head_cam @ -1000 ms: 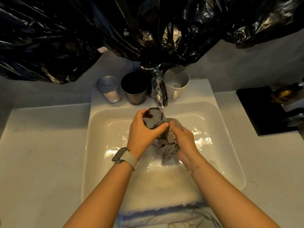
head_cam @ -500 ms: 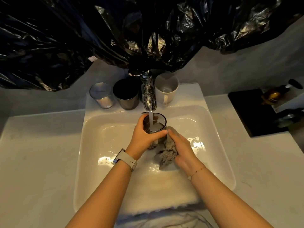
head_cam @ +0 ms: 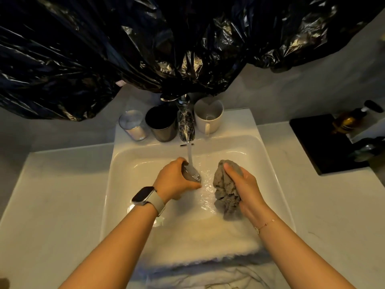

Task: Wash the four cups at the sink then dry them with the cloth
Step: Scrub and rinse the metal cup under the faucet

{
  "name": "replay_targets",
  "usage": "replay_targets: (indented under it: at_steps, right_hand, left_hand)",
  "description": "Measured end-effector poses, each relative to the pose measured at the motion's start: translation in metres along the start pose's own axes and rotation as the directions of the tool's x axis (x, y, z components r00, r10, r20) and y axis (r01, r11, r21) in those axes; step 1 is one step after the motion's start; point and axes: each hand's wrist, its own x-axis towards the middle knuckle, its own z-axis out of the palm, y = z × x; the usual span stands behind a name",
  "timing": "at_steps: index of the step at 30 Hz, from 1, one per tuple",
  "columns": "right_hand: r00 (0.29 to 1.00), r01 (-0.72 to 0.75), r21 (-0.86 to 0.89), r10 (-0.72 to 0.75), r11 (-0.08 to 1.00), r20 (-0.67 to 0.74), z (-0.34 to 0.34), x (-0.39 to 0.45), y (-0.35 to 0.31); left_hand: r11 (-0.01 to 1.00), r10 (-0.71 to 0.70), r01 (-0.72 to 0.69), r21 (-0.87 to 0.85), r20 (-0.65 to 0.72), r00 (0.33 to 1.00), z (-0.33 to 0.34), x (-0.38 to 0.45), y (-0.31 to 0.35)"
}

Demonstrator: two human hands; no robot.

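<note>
The left hand (head_cam: 176,180) wraps its curled fingers round a dark glass (head_cam: 191,174), tipped over on its side with the thumb lying along its near edge; the stream from the tap (head_cam: 186,124) falls straight onto the glass just beyond the fingertips, and water fans out across the sink (head_cam: 129,163) between the two hands. The right hand (head_cam: 244,186) holds a bunched grey cloth (head_cam: 226,192), fingers curled over its top and pressing it into the palm; the cloth hangs just apart from the glass, not touching it. Beyond the left fingers, on the back ledge, stand three more cups: a clear glass (head_cam: 133,126), a dark metal cup (head_cam: 161,124) and a white mug (head_cam: 208,116), the mug on the far side of the tap.

This looks like the rinse of the first cup, so the washing is at an early stage; three cups stand untouched. The next move probably calls for turning the glass to drain it, keeping a firm hold since wet glass is slippery, then setting it down clear of the others before reaching for the next.
</note>
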Motion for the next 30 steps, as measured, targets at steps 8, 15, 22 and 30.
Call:
replay_targets:
  at_steps: [8,15,22,30]
  right_hand:
    - [0.986,0.169,-0.290,-0.159,0.942,0.058,-0.005,-0.015,-0.034]
    - [0.933,0.356,-0.552,-0.321,0.754,0.164,0.015,-0.020,-0.054]
    - [0.755,0.619,-0.768,-0.395,0.167,0.523,0.078,-0.021,-0.129]
    - [0.745,0.563,-0.827,-0.427,-0.011,0.513,0.135,-0.003,-0.138]
  left_hand:
    - [0.730,0.002,-0.034,0.683,0.047,0.999,-0.018,-0.016,0.008]
    - [0.965,-0.032,0.076,0.252,-0.174,0.984,-0.040,-0.032,-0.004]
    - [0.763,-0.084,-0.140,-0.631,-0.312,0.947,-0.047,-0.054,-0.024]
    - [0.722,-0.086,-0.188,-0.666,-0.356,0.931,-0.043,-0.054,-0.041]
